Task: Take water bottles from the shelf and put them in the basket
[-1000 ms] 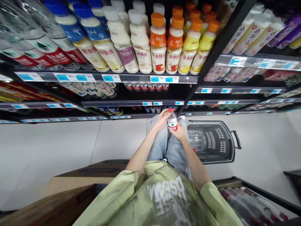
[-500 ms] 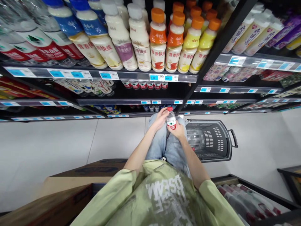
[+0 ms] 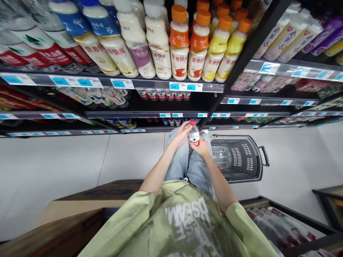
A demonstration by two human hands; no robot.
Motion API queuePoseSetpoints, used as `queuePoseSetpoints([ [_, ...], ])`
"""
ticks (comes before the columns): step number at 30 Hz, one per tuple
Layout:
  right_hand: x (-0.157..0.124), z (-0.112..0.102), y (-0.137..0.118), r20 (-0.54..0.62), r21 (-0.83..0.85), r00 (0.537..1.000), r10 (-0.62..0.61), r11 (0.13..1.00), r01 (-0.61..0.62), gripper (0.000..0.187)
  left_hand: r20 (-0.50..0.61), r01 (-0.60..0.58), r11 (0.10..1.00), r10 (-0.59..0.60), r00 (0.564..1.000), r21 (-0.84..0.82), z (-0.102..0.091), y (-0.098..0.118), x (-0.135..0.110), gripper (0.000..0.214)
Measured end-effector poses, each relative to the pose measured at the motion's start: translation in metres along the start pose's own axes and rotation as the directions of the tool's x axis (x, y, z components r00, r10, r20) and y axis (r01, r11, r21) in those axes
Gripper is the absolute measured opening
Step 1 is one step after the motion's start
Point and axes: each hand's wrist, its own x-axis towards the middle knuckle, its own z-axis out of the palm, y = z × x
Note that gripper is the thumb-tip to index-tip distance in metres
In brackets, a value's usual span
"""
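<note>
A small clear water bottle [image 3: 194, 134] with a red cap and a red label stands upright in both my hands, low in front of my knees. My left hand [image 3: 182, 134] wraps its upper left side near the cap. My right hand [image 3: 202, 147] grips it from below and to the right. Just right of the bottle, a grey plastic shopping basket [image 3: 241, 157] sits on the floor.
Black store shelves [image 3: 160, 85] rise ahead, filled with milk drink bottles [image 3: 158, 46] and water bottles [image 3: 40, 46]. Brown cartons [image 3: 88, 200] lie at the lower left. A crate of bottles [image 3: 278, 232] is at the lower right. The floor is pale tile [image 3: 66, 164].
The view has drifted slightly, so the bottle, my hands and the basket sit a little higher and further left. My grip on the bottle looks the same.
</note>
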Motion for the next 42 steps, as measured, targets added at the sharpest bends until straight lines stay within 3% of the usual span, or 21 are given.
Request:
queuePoseSetpoints([
  [12, 0.0, 0.001, 0.001, -0.004, 0.012, 1.0, 0.005, 1.0, -0.004, 0.055, -0.014, 0.01, 1.0, -0.01, 1.0, 0.012, 0.0, -0.001, 0.001, 0.034],
  [20, 0.001, 0.002, 0.002, 0.002, 0.009, 1.0, -0.003, 1.0, 0.003, 0.055, 0.063, -0.041, 0.999, 0.041, 0.997, -0.002, -0.003, 0.0, -0.001, 0.051],
  [28, 0.002, 0.008, 0.005, 0.001, 0.085, 0.999, 0.039, 0.996, -0.039, 0.052, -0.021, -0.083, 0.995, 0.084, 0.996, 0.051, -0.001, -0.01, 0.004, 0.053],
  [30, 0.0, 0.008, 0.009, 0.0, 0.166, 0.999, 0.037, 0.985, -0.036, 0.061, -0.058, -0.101, 0.994, 0.103, 0.993, 0.05, 0.003, -0.013, 0.008, 0.054],
  [33, -0.005, 0.007, 0.016, 0.009, 0.262, 1.0, -0.022, 0.965, 0.019, 0.091, -0.114, -0.112, 0.993, 0.116, 0.987, 0.04, 0.009, -0.016, 0.015, 0.055],
  [36, -0.009, 0.006, 0.018, 0.012, 0.268, 1.0, -0.027, 0.963, 0.023, 0.101, -0.125, -0.068, 0.997, 0.072, 0.99, 0.041, 0.015, -0.017, 0.021, 0.052],
  [42, -0.015, 0.005, 0.01, -0.007, 0.215, 1.0, 0.005, 0.977, -0.003, 0.087, -0.086, 0.058, 0.998, -0.058, 0.995, 0.001, 0.015, -0.009, 0.019, 0.037],
])
